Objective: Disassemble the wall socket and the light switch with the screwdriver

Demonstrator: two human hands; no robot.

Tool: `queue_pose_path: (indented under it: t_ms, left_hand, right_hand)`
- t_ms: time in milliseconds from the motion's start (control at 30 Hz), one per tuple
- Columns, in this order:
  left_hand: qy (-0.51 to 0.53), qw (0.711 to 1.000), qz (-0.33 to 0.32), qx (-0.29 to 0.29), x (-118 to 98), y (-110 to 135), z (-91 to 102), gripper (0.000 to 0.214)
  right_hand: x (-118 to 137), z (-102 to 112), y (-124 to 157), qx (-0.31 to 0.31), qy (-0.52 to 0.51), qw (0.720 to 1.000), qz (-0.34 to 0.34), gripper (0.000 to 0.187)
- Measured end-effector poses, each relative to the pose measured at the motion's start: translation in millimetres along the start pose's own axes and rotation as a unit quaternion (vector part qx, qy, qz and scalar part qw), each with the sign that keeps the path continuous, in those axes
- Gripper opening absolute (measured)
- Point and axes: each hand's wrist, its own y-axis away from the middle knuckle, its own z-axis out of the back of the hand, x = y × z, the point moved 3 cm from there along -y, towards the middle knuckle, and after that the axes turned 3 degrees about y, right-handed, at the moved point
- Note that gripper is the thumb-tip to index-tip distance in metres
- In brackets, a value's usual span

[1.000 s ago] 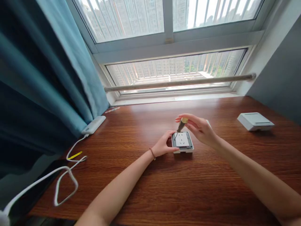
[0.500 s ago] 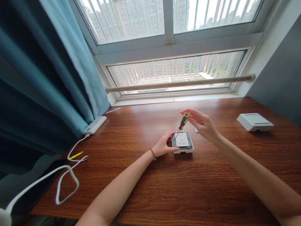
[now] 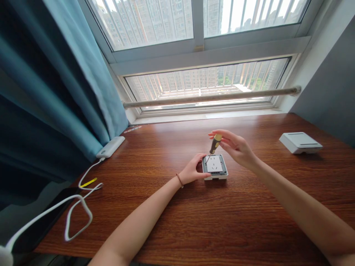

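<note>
The right hand grasps a screwdriver near the top of its handle with the fingertips. The left hand, a thin band at its wrist, grips the socket by its left side, thumb along the near edge and fingers at the far corner.

The screwdriver has a dark grey and yellow handle and a thin shaft. The socket has a white face with dark slots, a grey frame around it and a white base below. It sits on the table in front of the person, roughly square, face up, its near edge almost level across the view. The screwdriver slants steeply, handle end up and to the right, tip down at the frame's left side; the tip seems to meet a screw hole there, though it is too small to be sure.

The table is reddish-brown, wood-grained and glossy. Well to the right lies a white box; at left, a white power bank with a looped white cable and a yellow strip by it. A blue curtain hangs at left. Beyond are a rail and a barred window; a grey wall stands at right.
</note>
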Motion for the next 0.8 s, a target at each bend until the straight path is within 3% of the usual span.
queue_pose_path:
  t_ms: [133,200,400,633,800]
  left_hand:
    - [-0.006,1.0,0.003,-0.003,0.6,0.1,0.4,0.073]
    - [-0.001,1.0,0.001,-0.002,0.8,0.0,0.3,0.073]
    - [-0.004,1.0,-0.013,0.001,-1.3,-0.3,0.3,0.072]
    - [-0.008,1.0,-0.007,-0.001,-0.3,-0.1,0.4,0.072]
    - [-0.012,1.0,-0.009,0.002,-0.8,-0.2,0.2,0.072]
  right_hand:
    - [-3.8,1.8,0.6,-0.096,0.114,0.989,0.012,0.02]
    - [-5.3,4.2,0.4,-0.112,0.13,0.985,0.002,0.015]
    - [-1.4,6.0,-1.9,-0.02,0.012,1.0,-0.013,0.034]
    - [-2.1,6.7,0.0,-0.103,0.125,0.987,0.004,0.019]
    - [-7.6,7.8,-1.3,-0.046,0.034,0.998,-0.026,0.03]
